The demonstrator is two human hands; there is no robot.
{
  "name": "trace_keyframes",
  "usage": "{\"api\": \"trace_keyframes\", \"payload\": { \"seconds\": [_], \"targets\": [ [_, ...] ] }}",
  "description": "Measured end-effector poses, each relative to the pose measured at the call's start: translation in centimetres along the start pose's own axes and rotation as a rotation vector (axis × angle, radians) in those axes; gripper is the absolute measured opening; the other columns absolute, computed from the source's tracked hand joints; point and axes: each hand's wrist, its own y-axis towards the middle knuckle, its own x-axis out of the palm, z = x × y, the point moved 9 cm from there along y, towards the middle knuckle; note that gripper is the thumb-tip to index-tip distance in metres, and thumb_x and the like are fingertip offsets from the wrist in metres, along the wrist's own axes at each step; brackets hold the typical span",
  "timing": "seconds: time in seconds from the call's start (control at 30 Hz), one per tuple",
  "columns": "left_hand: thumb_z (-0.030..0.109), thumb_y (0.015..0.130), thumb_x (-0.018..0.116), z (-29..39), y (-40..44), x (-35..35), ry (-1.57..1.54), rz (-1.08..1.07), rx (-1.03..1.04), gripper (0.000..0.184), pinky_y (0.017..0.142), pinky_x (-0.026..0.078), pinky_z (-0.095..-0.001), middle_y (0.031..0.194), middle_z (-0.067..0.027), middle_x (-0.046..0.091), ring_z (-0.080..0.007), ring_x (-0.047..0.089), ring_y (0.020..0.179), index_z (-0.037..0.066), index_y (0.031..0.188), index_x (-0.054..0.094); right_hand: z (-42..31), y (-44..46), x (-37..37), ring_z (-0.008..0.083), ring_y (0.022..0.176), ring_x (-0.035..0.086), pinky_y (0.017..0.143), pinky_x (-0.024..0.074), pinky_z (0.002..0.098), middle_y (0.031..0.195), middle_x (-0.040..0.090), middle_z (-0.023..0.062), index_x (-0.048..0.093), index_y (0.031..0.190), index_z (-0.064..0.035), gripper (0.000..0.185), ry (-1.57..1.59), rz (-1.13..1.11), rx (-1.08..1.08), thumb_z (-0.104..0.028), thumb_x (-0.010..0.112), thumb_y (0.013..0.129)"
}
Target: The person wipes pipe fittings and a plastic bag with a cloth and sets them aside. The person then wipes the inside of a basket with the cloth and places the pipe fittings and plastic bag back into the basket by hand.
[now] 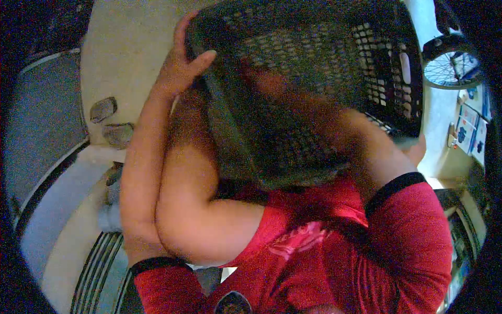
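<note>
In the head view, a dark, plastic-looking basket (325,58), its walls a grid of small slots, tilts above my lap, open mouth toward me, long axis hard to tell. My left hand (184,67), arm stretched forward, grips its left rim; my right hand (269,83) reaches into the shadowed interior, fingers too blurred to tell.

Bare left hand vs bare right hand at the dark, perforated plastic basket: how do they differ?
The bare left hand holds the rim of the dark, perforated plastic basket; the bare right hand reaches inside. The left hand is fairly distinct, thumb apart from fingers; the right hand is dim and blurred, its grip unclear. Shared: both arms emerge from red sleeves with black cuffs.
</note>
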Motion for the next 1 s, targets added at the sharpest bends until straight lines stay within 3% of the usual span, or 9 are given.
{"api": "trace_keyframes", "payload": {
  "seconds": [0.07,0.27,0.4,0.47,0.57,0.63,0.77,0.93,1.0],
  "targets": [
    [0.034,0.09,0.073,-0.7,0.0,-0.3,-0.005,-0.017,-0.021,0.09,0.12,0.028,-0.046,0.157,-0.0164,0.034,-0.0327,0.033,0.146,0.015,0.159,0.019,5.0,-2.5,-0.5,0.0345,0.101,0.064,0.095,0.0495,0.0499,0.118,0.066,0.0167,0.052,0.143,-0.0141,0.052,-0.057,-0.028,0.055,-0.045,0.046,0.101],
    [0.032,0.092,0.072,-0.6,0.6,-1.3,0.062,-0.003,-0.022,0.086,0.12,0.028,-0.0459,0.156,-0.0163,0.036,-0.0317,0.033,0.146,0.015,0.159,0.02,23.1,-12.8,-2.2,0.0342,0.099,0.065,0.094,0.0504,0.0498,0.116,0.067,0.0168,0.051,0.144,-0.0142,0.054,-0.168,-0.212,0.483,-0.047,0.046,0.102],
    [0.032,0.092,0.071,-1.3,0.7,-1.4,-0.115,-0.012,-0.046,0.085,0.12,0.027,-0.0455,0.156,-0.0156,0.037,-0.0316,0.034,0.146,0.014,0.158,0.021,19.6,-10.8,-0.8,0.034,0.097,0.065,0.093,0.051,0.0497,0.115,0.067,0.0169,0.05,0.145,-0.0143,0.055,-0.151,-0.143,0.603,-0.048,0.046,0.102],
    [0.032,0.092,0.071,-1.2,0.8,-1.1,-0.084,-0.004,0.01,0.084,0.121,0.026,-0.0455,0.157,-0.0153,0.036,-0.0314,0.033,0.146,0.014,0.158,0.022,14.0,-7.8,0.1,0.034,0.096,0.066,0.092,0.0513,0.0496,0.114,0.068,0.0169,0.05,0.146,-0.0143,0.055,-0.112,-0.089,0.503,-0.048,0.045,0.102],
    [0.032,0.092,0.07,0.1,0.1,-1.0,-0.099,-0.029,-0.076,0.083,0.121,0.025,-0.0457,0.157,-0.015,0.035,-0.0311,0.032,0.147,0.014,0.158,0.022,6.4,-4.7,1.2,0.0338,0.095,0.066,0.092,0.0517,0.0495,0.113,0.068,0.0169,0.049,0.147,-0.0144,0.056,-0.071,-0.081,0.274,-0.049,0.045,0.102],
    [0.032,0.089,0.075,-0.4,-0.2,-1.6,-0.057,0.014,-0.034,0.086,0.119,0.031,-0.0445,0.152,-0.0151,0.043,-0.031,0.041,0.142,0.017,0.158,0.025,5.1,-4.8,1.0,0.0337,0.094,0.067,0.091,0.052,0.0495,0.113,0.068,0.017,0.049,0.147,-0.0145,0.057,-0.069,-0.087,0.192,-0.049,0.045,0.102],
    [0.029,0.088,0.077,-0.6,-0.4,-2.0,0.033,0.023,-0.038,0.088,0.118,0.034,-0.0434,0.149,-0.0154,0.046,-0.0307,0.046,0.138,0.019,0.158,0.025,13.4,-8.1,0.2,0.0336,0.093,0.068,0.09,0.0526,0.0494,0.111,0.069,0.017,0.048,0.148,-0.0145,0.058,-0.152,-0.121,0.28,-0.05,0.045,0.103],
    [0.024,0.088,0.076,0.0,0.4,-0.8,-0.095,0.035,-0.024,0.087,0.118,0.033,-0.0451,0.15,-0.0151,0.045,-0.0311,0.044,0.138,0.019,0.158,0.023,30.2,-15.2,3.8,0.0334,0.091,0.069,0.089,0.0533,0.0493,0.11,0.069,0.0171,0.047,0.149,-0.0146,0.059,-0.289,-0.317,0.663,-0.051,0.044,0.103],
    [0.023,0.088,0.075,-0.3,0.6,-0.8,-0.118,0.037,-0.018,0.088,0.118,0.033,-0.0455,0.15,-0.0151,0.045,-0.0308,0.043,0.139,0.019,0.158,0.022,30.4,-14.7,4.4,0.0341,0.094,0.066,0.091,0.0527,0.0496,0.113,0.067,0.0167,0.047,0.149,-0.0146,0.058,-0.287,-0.292,0.738,-0.049,0.045,0.102]
  ]
}}
